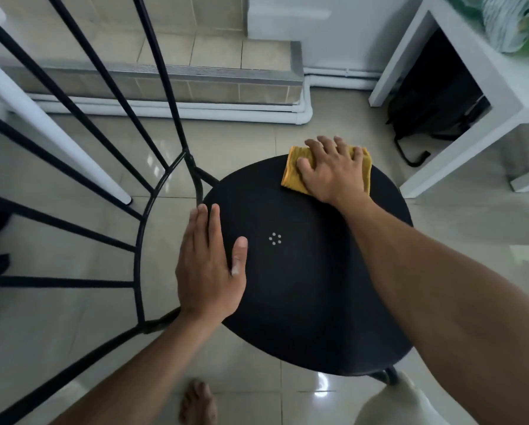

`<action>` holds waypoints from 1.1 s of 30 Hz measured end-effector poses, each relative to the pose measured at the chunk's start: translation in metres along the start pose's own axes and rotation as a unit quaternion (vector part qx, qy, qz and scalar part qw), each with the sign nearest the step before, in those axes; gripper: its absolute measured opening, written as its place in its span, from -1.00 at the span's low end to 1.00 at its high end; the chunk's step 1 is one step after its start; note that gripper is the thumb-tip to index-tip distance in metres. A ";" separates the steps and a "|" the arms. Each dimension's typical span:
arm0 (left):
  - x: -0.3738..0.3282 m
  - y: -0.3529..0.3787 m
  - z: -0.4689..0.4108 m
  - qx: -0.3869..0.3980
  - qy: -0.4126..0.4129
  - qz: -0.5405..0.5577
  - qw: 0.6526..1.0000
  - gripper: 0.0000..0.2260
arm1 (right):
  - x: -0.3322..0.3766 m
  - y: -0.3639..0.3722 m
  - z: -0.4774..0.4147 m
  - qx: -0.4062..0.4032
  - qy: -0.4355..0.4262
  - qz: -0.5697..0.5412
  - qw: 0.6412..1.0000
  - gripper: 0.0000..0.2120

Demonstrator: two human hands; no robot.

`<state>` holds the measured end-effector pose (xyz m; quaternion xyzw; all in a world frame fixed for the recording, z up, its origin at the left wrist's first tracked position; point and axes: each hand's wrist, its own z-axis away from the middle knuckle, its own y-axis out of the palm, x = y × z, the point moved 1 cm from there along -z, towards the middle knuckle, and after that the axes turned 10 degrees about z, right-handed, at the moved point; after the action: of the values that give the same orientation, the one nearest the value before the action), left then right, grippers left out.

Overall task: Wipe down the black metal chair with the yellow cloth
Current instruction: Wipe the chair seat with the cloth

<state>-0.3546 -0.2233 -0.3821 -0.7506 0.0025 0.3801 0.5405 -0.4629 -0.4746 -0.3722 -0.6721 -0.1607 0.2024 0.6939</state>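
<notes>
1 white table (502, 96) just right of black chair (303, 286), black bag (435, 118) beneath.

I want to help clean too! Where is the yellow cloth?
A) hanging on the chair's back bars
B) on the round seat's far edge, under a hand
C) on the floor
B: the right hand presses the yellow cloth flat on the seat at its far edge.

Bright, even daylight; glare on floor tiles (324, 378); fisheye bend at edges; sharp
</notes>
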 end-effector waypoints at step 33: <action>-0.006 0.000 -0.004 0.083 -0.025 -0.104 0.991 -0.39 | -0.046 0.013 0.235 0.031 0.096 -0.026 0.995 -0.37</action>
<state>-0.3563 -0.2290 -0.3783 -0.6892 -0.0576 0.3394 0.6376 -0.6198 -0.2937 -0.3726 -0.6621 -0.1044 0.1243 0.7317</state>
